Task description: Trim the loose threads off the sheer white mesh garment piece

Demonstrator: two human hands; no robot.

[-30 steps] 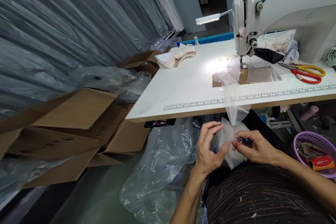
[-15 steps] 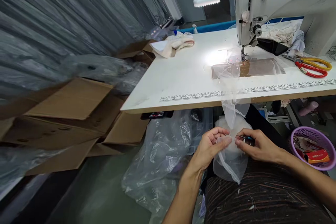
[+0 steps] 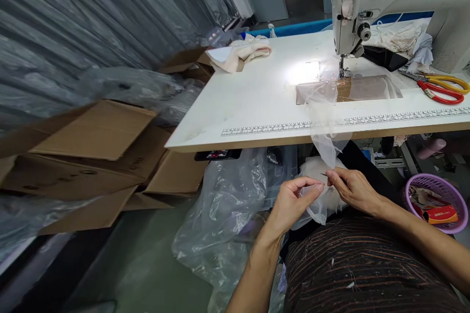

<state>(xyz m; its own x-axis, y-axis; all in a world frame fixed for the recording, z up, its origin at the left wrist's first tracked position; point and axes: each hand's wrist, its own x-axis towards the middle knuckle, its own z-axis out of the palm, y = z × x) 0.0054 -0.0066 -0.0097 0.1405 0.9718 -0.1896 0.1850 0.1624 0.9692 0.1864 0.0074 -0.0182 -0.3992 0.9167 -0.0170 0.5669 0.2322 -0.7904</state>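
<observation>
Below the table edge, my left hand [image 3: 293, 199] pinches the edge of a sheer white fabric [image 3: 318, 211] between thumb and fingertips. My right hand [image 3: 352, 189] is beside it, its fingers curled round a small dark pointed tool [image 3: 323, 174]. Only the tip of that tool shows, so I cannot tell its exact kind. The fabric runs as a narrow strip from my lap over the table edge to the sewing machine's needle area [image 3: 342, 71]. More of the sheer fabric is bunched under my hands, partly hidden by them.
A white sewing table [image 3: 253, 93] with a printed ruler [image 3: 268, 130] spans the front. Red-and-yellow-handled scissors [image 3: 436, 85] lie at its right. Cardboard boxes [image 3: 95, 132] and clear plastic bags [image 3: 220, 215] fill the left. A purple basket [image 3: 460, 205] holds scraps at right.
My right hand has moved up slightly and turned, so less of the dark tool shows. My left hand still pinches the fabric, whose lower part has lifted and gathered. The view has shifted slightly.
</observation>
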